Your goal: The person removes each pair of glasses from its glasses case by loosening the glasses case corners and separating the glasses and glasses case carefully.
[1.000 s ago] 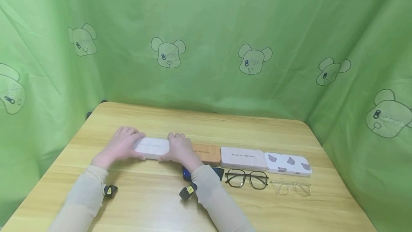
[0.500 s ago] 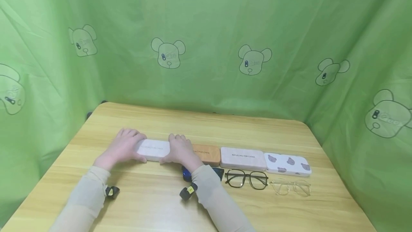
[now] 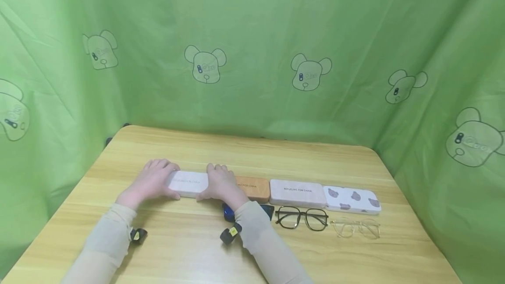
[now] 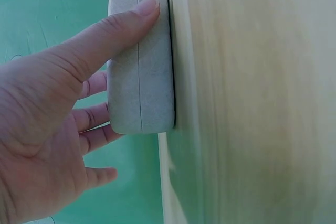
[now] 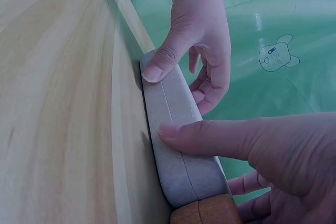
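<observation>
A pale glasses case [image 3: 188,184] with lettering on its lid lies at the left end of a row on the table. My left hand [image 3: 153,180] grips its left end; in the left wrist view, the thumb presses the front side across the seam and the fingers reach behind. At the other end my right hand [image 3: 223,186] holds it, thumb in front. The lid looks closed along the seam [image 5: 176,121]. An orange glasses case [image 3: 254,189] touches its right end in the right wrist view, partly hidden by my right hand in the head view.
Rightward in the row are a pale pinkish case [image 3: 297,194] and a white bear-print case [image 3: 352,200]. In front lie dark blue-tinted glasses [image 3: 267,210], partly under my right forearm, black-framed glasses [image 3: 302,218] and clear-framed glasses [image 3: 356,228]. A green curtain [image 3: 252,100] surrounds the wooden table [image 3: 181,249].
The pale case and my left hand have shifted slightly right and nearer to me. Its lettering reads a little clearer. My right hand has barely moved, and both hands keep their grip.
</observation>
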`<state>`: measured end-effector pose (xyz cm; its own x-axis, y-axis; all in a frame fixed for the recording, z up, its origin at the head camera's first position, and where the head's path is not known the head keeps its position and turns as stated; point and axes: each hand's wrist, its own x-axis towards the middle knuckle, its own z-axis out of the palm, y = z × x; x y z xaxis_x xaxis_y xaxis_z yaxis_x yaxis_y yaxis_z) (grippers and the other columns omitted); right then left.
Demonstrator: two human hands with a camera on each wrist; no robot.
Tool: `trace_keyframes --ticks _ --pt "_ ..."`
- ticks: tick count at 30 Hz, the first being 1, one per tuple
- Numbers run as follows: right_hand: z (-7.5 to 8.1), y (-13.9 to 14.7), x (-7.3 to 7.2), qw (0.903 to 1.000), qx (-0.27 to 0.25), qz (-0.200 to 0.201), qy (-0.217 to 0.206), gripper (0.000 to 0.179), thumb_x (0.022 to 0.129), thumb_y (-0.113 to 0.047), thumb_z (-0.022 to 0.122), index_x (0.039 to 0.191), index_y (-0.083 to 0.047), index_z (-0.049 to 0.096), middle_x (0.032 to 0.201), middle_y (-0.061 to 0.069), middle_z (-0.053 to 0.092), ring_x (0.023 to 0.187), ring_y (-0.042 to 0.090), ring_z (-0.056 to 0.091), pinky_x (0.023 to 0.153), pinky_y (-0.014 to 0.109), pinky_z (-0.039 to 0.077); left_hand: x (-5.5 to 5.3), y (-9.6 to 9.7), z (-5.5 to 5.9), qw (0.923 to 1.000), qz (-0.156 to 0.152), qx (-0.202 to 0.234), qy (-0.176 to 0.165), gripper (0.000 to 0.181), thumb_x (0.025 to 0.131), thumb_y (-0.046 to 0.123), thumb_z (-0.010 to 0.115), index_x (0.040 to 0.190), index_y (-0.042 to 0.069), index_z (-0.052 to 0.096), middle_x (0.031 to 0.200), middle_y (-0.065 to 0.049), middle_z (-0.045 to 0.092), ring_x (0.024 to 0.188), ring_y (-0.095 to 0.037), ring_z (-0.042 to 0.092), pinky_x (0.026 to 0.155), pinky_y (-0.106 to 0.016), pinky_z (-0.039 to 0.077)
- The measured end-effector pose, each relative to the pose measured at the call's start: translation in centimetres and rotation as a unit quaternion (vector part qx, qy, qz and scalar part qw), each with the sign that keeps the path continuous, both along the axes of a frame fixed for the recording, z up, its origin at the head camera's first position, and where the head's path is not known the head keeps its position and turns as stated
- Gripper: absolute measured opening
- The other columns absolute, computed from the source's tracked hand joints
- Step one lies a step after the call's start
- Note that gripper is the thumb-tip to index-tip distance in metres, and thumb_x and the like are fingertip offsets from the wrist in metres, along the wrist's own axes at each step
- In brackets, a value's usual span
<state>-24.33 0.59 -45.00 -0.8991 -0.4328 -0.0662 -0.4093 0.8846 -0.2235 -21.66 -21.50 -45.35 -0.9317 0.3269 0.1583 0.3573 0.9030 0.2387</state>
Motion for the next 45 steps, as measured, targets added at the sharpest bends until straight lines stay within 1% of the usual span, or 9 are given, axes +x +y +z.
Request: trace_keyframes --ticks 8,13,17,24,29,32,37,42,45 --pt "0.1 0.1 0.0 1.0000 0.004 -0.004 -0.001 0.091 0.059 -0.059 0.085 0.128 -0.010 0.050 0.113 0.009 0.062 0.102 0.023 0.056 0.090 0.038 0.048 0.2 0.4 0.4 0.9999 0.005 0.003 -0.014 0.084 0.058 0.046 0.088 0.126 0.006 0.059 0.126 -0.019 0.059 0.118 -0.039 0.052 0.105 -0.065 0.036" --pt "0.1 0.2 0.1 1.0000 0.006 -0.001 -0.005 0.090 0.060 -0.062 0.083 0.128 -0.012 0.049 0.116 0.008 0.060 0.104 0.022 0.054 0.091 0.038 0.047 0.4 0.5 0.5 0.9995 0.004 0.001 -0.031 0.091 0.059 0.047 0.088 0.133 0.005 0.054 0.135 -0.021 0.056 0.125 -0.042 0.049 0.107 -0.068 0.033" --pt "0.3 0.2 0.3 0.9997 0.014 0.018 -0.002 0.089 0.063 -0.063 0.081 0.130 -0.015 0.049 0.119 0.006 0.059 0.106 0.022 0.054 0.093 0.038 0.047 0.5 0.4 0.8 0.9986 0.007 0.004 -0.052 0.101 0.060 0.047 0.088 0.141 0.004 0.046 0.141 -0.023 0.050 0.131 -0.044 0.044 0.110 -0.069 0.029" --pt "0.7 0.3 0.6 0.9987 0.027 0.043 -0.003 0.096 0.068 -0.057 0.081 0.144 -0.017 0.040 0.134 0.008 0.054 0.122 0.024 0.050 0.102 0.042 0.045 1.0 -0.4 2.0 0.9958 0.021 0.049 -0.074 0.110 0.061 0.047 0.087 0.149 0.007 0.035 0.148 -0.025 0.042 0.136 -0.047 0.036 0.112 -0.069 0.023" --pt "0.8 0.3 0.7 0.9978 0.041 0.051 -0.008 0.097 0.070 -0.049 0.083 0.148 -0.017 0.036 0.140 0.008 0.052 0.127 0.025 0.049 0.104 0.044 0.045 1.3 -0.9 2.3 0.9924 0.024 0.089 -0.081 0.112 0.063 0.049 0.085 0.150 0.003 0.031 0.151 -0.026 0.038 0.138 -0.049 0.033 0.114 -0.066 0.023" --pt "0.8 0.3 0.7 0.9976 0.039 0.057 -0.011 0.098 0.071 -0.048 0.082 0.151 -0.017 0.033 0.143 0.008 0.050 0.130 0.026 0.048 0.107 0.045 0.043 1.5 -1.3 2.0 0.9890 0.027 0.115 -0.088 0.113 0.064 0.049 0.085 0.149 0.000 0.030 0.151 -0.028 0.036 0.137 -0.051 0.033 0.114 -0.066 0.024" --pt "0.9 0.1 0.8 0.9979 0.022 0.060 -0.009 0.100 0.073 -0.048 0.081 0.153 -0.020 0.029 0.147 0.008 0.047 0.135 0.026 0.044 0.111 0.046 0.040 1.9 -2.0 0.8 0.9817 0.038 0.155 -0.103 0.115 0.066 0.046 0.085 0.149 -0.006 0.026 0.151 -0.033 0.030 0.137 -0.054 0.029 0.113 -0.069 0.021" --pt "0.8 -0.3 1.0 0.9971 0.018 0.071 0.018 0.095 0.073 -0.050 0.080 0.151 -0.019 0.034 0.145 0.008 0.049 0.134 0.026 0.046 0.110 0.046 0.041 2.0 -2.5 -0.6 0.9712 0.048 0.201 -0.119 0.114 0.069 0.045 0.083 0.150 -0.006 0.022 0.152 -0.037 0.023 0.139 -0.057 0.020 0.112 -0.072 0.016" --pt "0.7 -0.6 1.1 0.9960 0.017 0.080 0.036 0.092 0.073 -0.050 0.080 0.149 -0.018 0.037 0.144 0.008 0.050 0.133 0.025 0.046 0.109 0.045 0.043 2.0 -2.7 -1.3 0.9628 0.051 0.231 -0.131 0.112 0.071 0.043 0.083 0.151 -0.005 0.020 0.154 -0.038 0.018 0.140 -0.059 0.015 0.111 -0.074 0.012"
